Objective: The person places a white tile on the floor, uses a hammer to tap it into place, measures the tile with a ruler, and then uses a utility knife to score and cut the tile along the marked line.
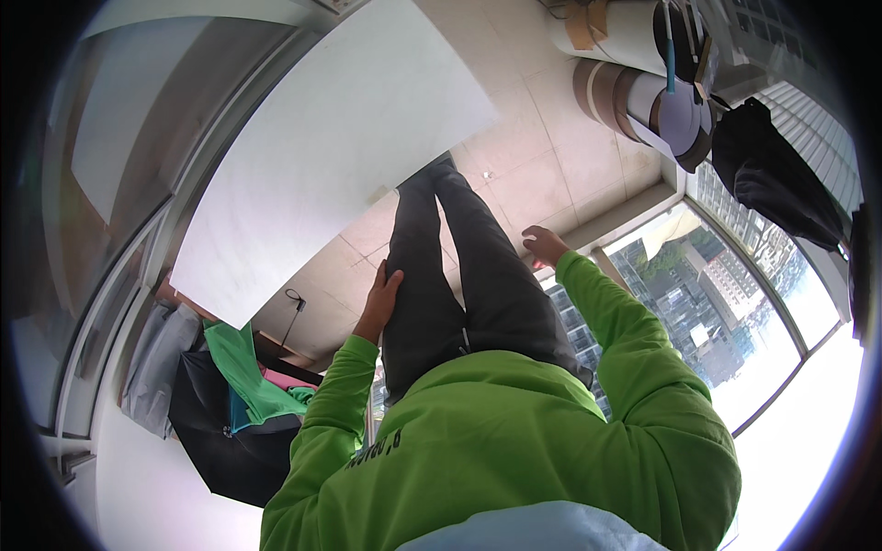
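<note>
My left hand (379, 298) lies against the side of my left trouser leg (413, 275), fingers extended and holding nothing. To the right of my legs, my right hand (545, 246) hangs in the air with its fingers curled in. A bit of red shows just below those fingers; what it is I cannot make out. Both arms are in bright green sleeves. Ahead of me spreads a large white tabletop (340, 138), which hides my feet; neither hand touches it.
At left behind the table lie a black open umbrella (207, 422), a green cloth (243, 367) and a grey bag (165, 367). Large rolls (611, 96) stand at the far right, near a black folded umbrella (772, 170). Windows (707, 294) line the right side above a tiled floor (524, 174).
</note>
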A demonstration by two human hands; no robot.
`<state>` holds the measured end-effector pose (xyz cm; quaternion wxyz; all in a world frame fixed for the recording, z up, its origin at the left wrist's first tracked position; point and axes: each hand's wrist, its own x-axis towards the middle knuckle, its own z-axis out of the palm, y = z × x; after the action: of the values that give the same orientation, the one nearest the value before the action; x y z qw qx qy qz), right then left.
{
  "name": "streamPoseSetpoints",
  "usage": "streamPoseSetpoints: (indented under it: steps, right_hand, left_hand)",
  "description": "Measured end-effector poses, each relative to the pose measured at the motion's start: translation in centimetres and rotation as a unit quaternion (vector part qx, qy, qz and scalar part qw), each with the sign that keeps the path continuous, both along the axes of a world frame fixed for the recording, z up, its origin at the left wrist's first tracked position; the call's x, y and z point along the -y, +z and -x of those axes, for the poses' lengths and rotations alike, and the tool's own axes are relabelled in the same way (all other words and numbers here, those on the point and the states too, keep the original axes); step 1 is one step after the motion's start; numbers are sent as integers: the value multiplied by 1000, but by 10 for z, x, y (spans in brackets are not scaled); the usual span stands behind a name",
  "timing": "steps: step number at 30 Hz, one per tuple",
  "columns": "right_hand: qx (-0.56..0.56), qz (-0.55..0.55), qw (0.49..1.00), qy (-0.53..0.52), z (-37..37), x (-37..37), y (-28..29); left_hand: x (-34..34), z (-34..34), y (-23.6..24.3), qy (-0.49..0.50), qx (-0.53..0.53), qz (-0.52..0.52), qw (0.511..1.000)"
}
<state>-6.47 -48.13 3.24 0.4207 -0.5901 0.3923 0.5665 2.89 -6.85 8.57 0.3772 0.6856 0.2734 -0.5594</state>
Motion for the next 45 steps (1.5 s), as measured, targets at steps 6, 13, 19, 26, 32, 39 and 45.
streamPoseSetpoints:
  steps: [6,13,19,26,32,39,45]
  right_hand:
    - [3,-147,979,-141,25,-39,6]
    - [8,-16,987,159,-47,-75,70]
    - [-19,33,962,270,-58,-39,112]
    - [56,71,981,174,23,63,61]
    - [87,94,963,238,21,118,62]
    - [122,69,975,171,44,163,59]
    - [126,61,978,157,44,173,65]
  left_hand:
    - [15,-16,-19,-166,82,90,979]
    - [12,-22,-24,-367,160,136,906]
    - [84,-85,-49,-376,386,178,823]
    - [254,-183,-72,-445,572,168,668]
    - [319,-216,-116,-582,510,117,622]
    - [335,-217,-141,-684,422,71,591]
    - [339,-211,-139,-685,436,58,581]
